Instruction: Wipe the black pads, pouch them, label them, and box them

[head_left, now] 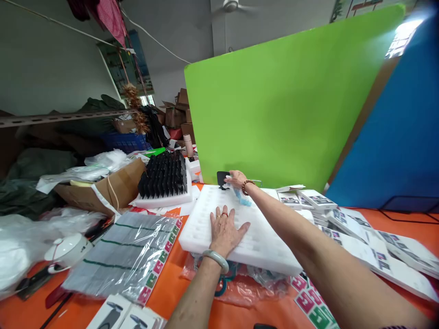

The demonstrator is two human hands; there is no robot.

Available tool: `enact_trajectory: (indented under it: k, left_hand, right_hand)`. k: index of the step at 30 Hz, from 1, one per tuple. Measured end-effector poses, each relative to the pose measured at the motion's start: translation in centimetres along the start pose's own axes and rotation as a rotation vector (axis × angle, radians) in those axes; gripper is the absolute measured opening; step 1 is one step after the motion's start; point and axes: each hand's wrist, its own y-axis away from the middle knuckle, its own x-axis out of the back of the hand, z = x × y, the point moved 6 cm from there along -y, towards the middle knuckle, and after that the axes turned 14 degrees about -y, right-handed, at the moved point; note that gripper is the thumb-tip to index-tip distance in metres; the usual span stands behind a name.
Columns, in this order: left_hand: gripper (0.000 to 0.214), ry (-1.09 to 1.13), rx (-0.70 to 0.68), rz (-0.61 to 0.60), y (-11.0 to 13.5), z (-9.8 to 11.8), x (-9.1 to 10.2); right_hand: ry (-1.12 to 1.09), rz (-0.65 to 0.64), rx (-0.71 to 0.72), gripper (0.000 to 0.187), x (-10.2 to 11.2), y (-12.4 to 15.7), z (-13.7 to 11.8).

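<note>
A white foam tray with rows of small slots lies in front of me. My left hand rests flat on it, fingers spread, holding nothing. At the tray's far left corner a flat black piece stands upright. Beside that piece my right hand is closed on a crumpled white-and-blue cloth, which hangs down over the tray. Whether the fingers also grip the black piece I cannot tell. Under the tray's near edge lies clear plastic wrap with teal rings in it.
Another foam tray at the left holds rows of upright black pieces. Nearer are plastic-wrapped grey sheets and a cardboard box. White boxes pile up at the right. A green panel rises behind the tray.
</note>
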Motion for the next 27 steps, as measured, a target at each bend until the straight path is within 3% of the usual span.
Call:
enact_trajectory:
  k: [4, 7, 9, 13, 16, 18, 22, 25, 27]
  left_hand:
    - [0.076, 0.040, 0.009, -0.004, -0.3, 0.3, -0.1]
    - [0.073, 0.133, 0.033, -0.018, -0.7, 0.2, -0.2]
    - [0.068, 0.312, 0.063, 0.005, -1.1, -0.3, -0.1]
    - [0.043, 0.885, 0.128, 0.132, -0.6, -1.4, 0.7]
    - [0.044, 1.068, 0.152, 0.138, 1.9, -1.1, 2.0]
    - [0.057, 1.328, 0.168, 0.023, 4.8, 0.1, 2.6]
    - [0.050, 2.017, 0.288, -0.442, 11.7, 4.4, 3.1]
    - [0.040, 2.169, 0.406, -0.526, 15.8, 5.9, 3.2]
    - [0.040, 2.196, 0.471, -0.540, 17.7, 6.2, 2.9]
  right_hand:
    - [-0.145, 0.061, 0.032, 0.024, -0.1, 0.2, -0.8]
    - [-0.286, 0.105, 0.062, 0.020, 2.2, 1.2, -3.2]
    - [-0.378, 0.106, 0.074, 0.018, 4.7, 2.4, -4.9]
    - [-0.559, 0.008, -0.008, 0.011, 9.4, 7.4, -6.2]
    - [-0.665, -0.091, -0.134, 0.020, 10.9, 13.0, -4.8]
    - [-0.757, -0.153, -0.245, 0.022, 10.4, 16.9, -3.4]
    - [-0.888, -0.257, -0.416, 0.021, 7.3, 24.0, -1.5]
    - [-0.915, -0.220, -0.395, 0.024, 6.5, 27.5, -1.2]
    - [-0.875, -0.046, -0.286, 0.026, 7.7, 29.4, -1.2]
